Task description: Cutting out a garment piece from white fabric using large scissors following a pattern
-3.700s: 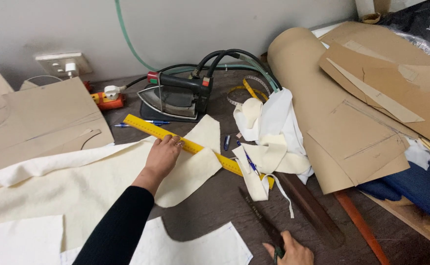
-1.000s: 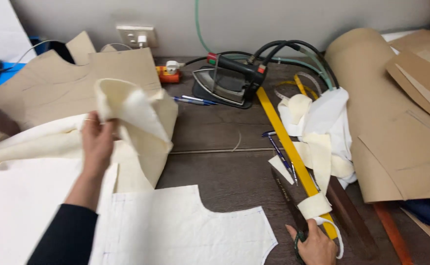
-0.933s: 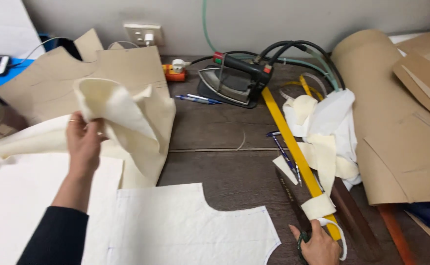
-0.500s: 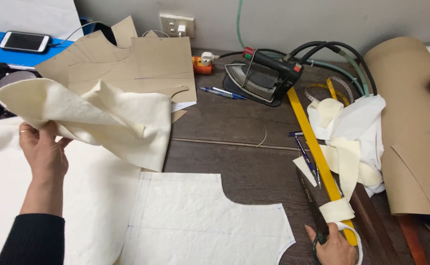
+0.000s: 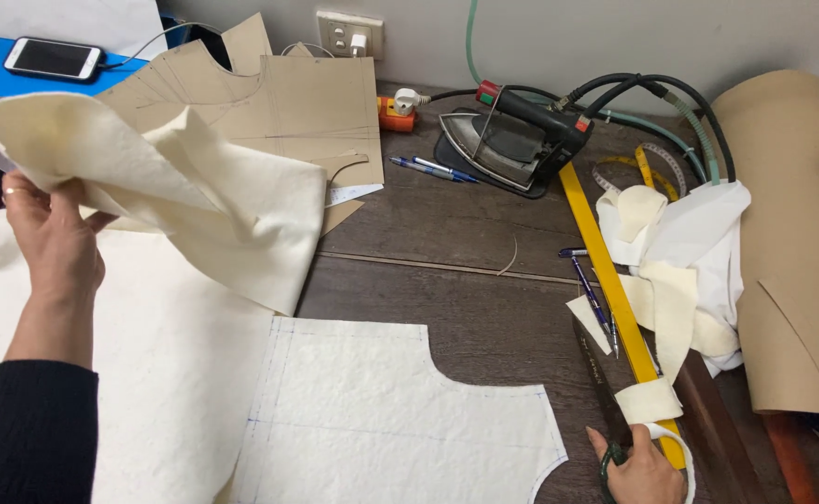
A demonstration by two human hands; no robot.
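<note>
My left hand (image 5: 50,243) grips a loose fold of cream fabric (image 5: 195,201) and holds it up over the left part of the wooden table (image 5: 456,271). My right hand (image 5: 641,469) sits at the bottom right edge, fingers through the dark handles of a pair of scissors (image 5: 604,383) whose blades lie flat on the table. A cut white fabric piece (image 5: 381,420) with blue marked lines lies flat between my hands. A long yellow ruler (image 5: 606,271) runs beside the scissors, with cream scraps (image 5: 676,299) draped over it.
A steam iron (image 5: 508,140) with dark hoses stands at the back. Brown paper patterns (image 5: 279,103) lie at the back left, a brown paper roll (image 5: 802,233) at the right. Pens (image 5: 433,170), a phone (image 5: 53,58), a wall socket (image 5: 349,33) and white cloth (image 5: 699,233) are around.
My left hand has lifted the cream fabric off the ruler area and carried it left and up. The right hand stays on the scissors. The view has swung left.
</note>
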